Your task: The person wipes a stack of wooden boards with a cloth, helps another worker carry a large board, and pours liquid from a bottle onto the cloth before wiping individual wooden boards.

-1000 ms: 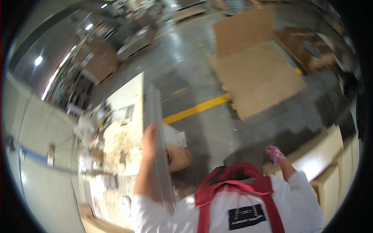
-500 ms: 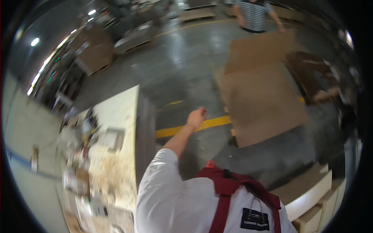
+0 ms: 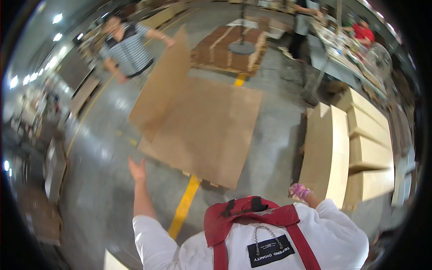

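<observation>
A broad brown board (image 3: 216, 126) lies mid-frame; the raised brown sheet (image 3: 163, 83), upper left, looks light, stiff yet bendable, best gripped by opposite edges. Lower left, the left hand (image 3: 137, 169) spreads, empty; lower right, the gloved right hand's (image 3: 298, 191) finger state I cannot tell.

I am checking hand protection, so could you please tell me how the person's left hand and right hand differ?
The left hand is bare, while the right hand wears a pink patterned glove. The left hand is open, short of the flat brown sheet; the right hand is close beside a long pale piece, and whether they touch is unclear. Both hands extend from white sleeves.
</observation>
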### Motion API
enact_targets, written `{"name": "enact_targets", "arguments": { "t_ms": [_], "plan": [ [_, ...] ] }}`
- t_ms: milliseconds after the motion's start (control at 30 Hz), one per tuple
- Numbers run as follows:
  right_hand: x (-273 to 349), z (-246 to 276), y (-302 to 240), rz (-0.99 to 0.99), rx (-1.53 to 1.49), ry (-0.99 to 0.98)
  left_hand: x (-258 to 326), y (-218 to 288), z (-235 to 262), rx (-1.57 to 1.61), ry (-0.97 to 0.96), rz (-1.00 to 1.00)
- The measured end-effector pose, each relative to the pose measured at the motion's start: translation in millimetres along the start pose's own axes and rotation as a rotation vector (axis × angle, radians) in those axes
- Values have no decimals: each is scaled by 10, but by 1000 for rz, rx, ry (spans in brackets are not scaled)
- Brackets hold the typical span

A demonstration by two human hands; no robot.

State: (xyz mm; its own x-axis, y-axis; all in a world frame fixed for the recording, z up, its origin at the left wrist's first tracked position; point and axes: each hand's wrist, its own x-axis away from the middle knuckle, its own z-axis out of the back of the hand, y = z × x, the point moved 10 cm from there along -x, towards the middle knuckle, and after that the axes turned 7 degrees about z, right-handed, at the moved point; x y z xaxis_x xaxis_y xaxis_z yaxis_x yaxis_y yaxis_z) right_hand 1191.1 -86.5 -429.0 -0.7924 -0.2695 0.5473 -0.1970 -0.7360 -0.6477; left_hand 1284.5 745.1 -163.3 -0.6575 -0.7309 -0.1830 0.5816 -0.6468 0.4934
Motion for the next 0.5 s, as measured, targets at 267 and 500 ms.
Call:
{"name": "enact_targets", "arguments": {
  "t_ms": [267, 500],
  "plan": [
    [515, -45, -826, 121, 524, 289, -1441, 1467, -430, -244, -42, -285],
    [935, -1722, -1207, -409, 29, -5, -2767, 1207, -1393, -755, -123, -213]
  ]
}}
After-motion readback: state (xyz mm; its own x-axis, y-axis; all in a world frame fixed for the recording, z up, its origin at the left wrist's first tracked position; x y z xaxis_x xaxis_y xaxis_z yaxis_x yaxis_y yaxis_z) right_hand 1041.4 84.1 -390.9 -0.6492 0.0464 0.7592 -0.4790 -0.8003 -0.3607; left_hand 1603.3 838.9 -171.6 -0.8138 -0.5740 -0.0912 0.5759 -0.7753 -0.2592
